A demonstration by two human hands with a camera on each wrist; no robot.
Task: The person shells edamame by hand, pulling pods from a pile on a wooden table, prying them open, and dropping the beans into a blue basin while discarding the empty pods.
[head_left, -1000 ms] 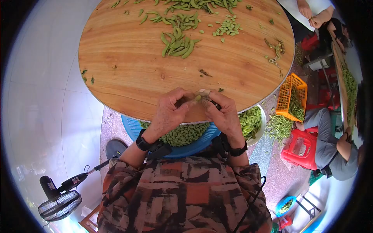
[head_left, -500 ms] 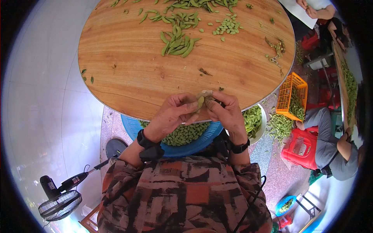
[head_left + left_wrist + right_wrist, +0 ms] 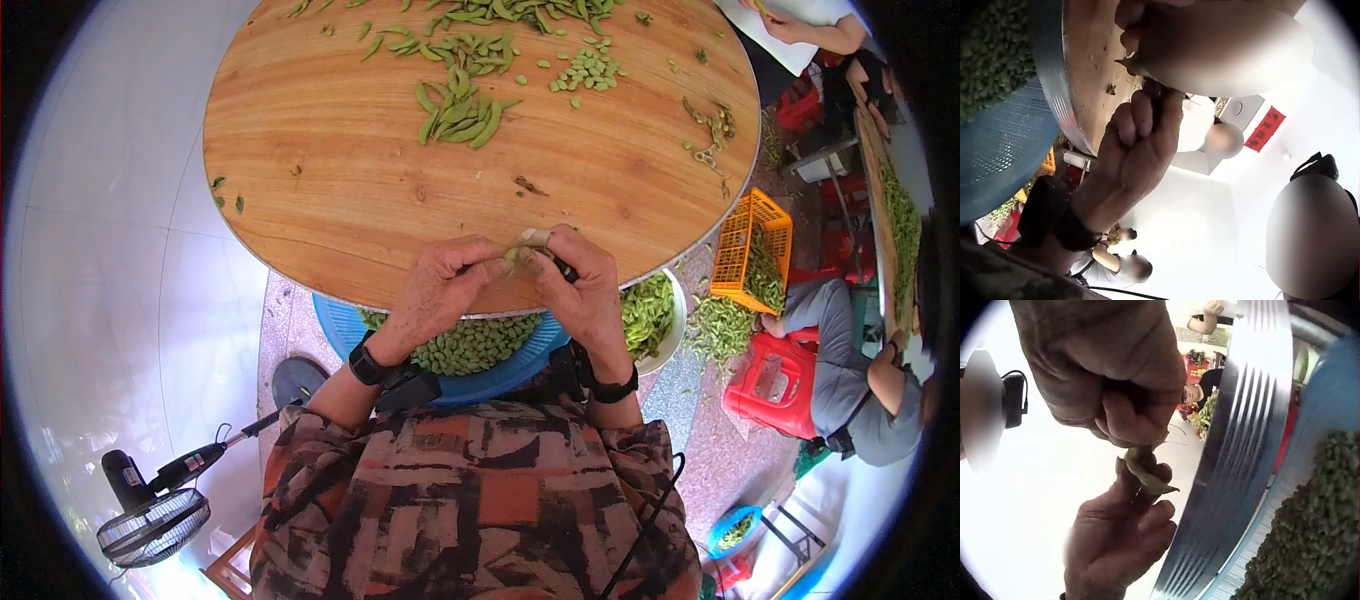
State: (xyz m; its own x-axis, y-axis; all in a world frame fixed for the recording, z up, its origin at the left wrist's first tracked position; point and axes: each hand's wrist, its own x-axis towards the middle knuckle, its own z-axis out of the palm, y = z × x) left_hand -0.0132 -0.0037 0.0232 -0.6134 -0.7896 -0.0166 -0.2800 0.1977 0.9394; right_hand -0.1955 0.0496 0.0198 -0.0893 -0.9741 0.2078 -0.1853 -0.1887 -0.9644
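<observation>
Left hand (image 3: 440,288) and right hand (image 3: 584,286) pinch one green bean pod (image 3: 1149,480) between them, at near edge of round table (image 3: 330,200). Whether pod is split, cannot tell. Shelled beans (image 3: 475,346) heaped in blue basket (image 3: 338,321); unshelled pods (image 3: 462,116) remain on tabletop.

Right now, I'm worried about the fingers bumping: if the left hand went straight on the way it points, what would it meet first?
Beyond the green pod at its fingertips, the left hand would likely meet the fingers of the right hand first, though the exact depth between them is unclear.
</observation>
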